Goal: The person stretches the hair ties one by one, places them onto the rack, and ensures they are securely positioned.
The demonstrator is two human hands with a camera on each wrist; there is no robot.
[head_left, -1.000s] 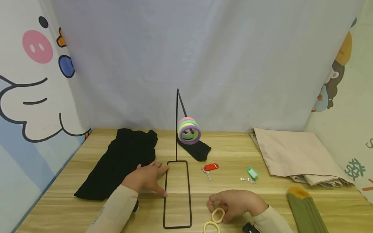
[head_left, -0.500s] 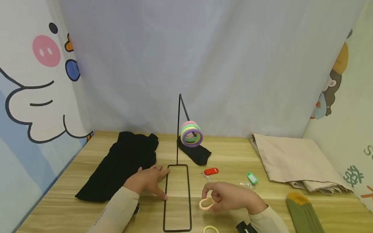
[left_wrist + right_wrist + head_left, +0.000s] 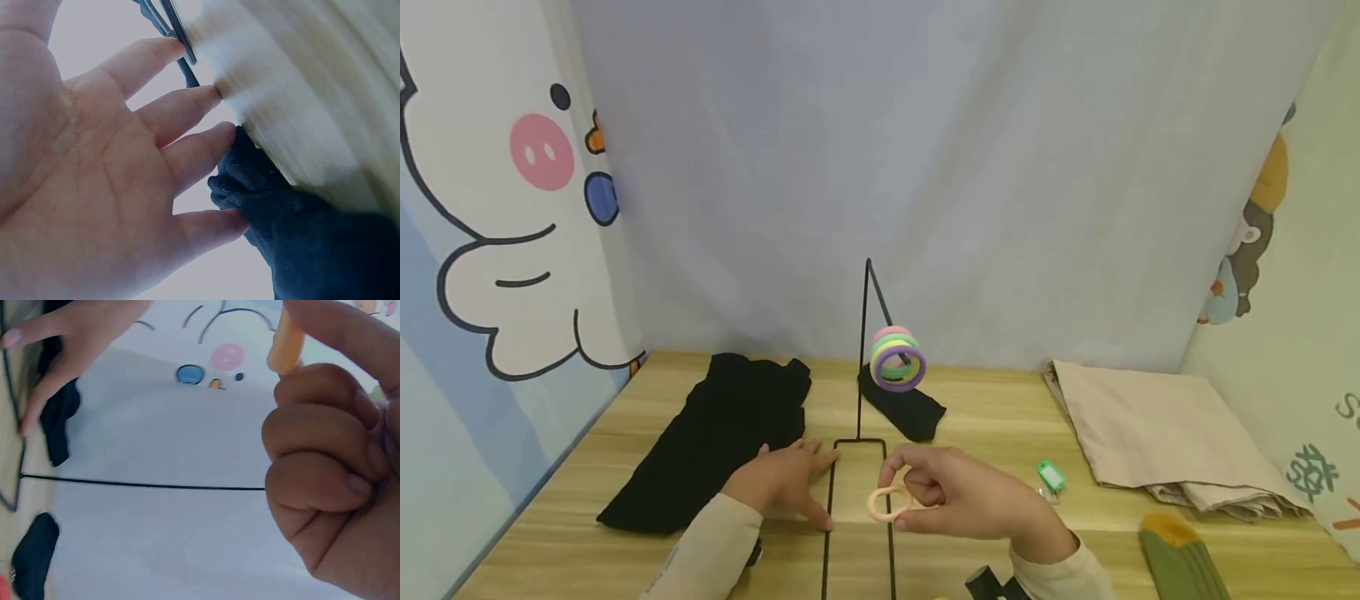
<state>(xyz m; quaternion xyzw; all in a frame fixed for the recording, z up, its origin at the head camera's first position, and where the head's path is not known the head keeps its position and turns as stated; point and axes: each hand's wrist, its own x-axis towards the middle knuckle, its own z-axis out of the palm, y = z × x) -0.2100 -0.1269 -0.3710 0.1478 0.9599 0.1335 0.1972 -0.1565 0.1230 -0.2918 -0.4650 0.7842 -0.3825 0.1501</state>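
Note:
My right hand (image 3: 966, 492) pinches a pale orange ring (image 3: 873, 505) between thumb and forefinger, raised above the base of a black wire stand (image 3: 862, 358). In the right wrist view the ring (image 3: 287, 344) shows edge-on, and the other fingers are curled in. My left hand (image 3: 786, 483) lies with fingers spread on the table, thumb and forefinger at the left bar of the base. Pink, green, yellow and purple rings (image 3: 901, 387) hang on the stand's sloping arm. The left wrist view shows my left hand (image 3: 112, 169) with its fingertips by black cloth (image 3: 300, 231).
Black cloth (image 3: 700, 450) lies left of the stand, and a black sock (image 3: 906, 408) behind it. A green key tag (image 3: 1051, 476), folded beige cloth (image 3: 1150, 425) and a green sock (image 3: 1183, 558) are on the right. My right hand mostly hides the red key tag.
My right hand has lifted the pale orange ring off the table and carried it leftward and up over the stand's base. The left hand stays in place. The head view has tilted up slightly.

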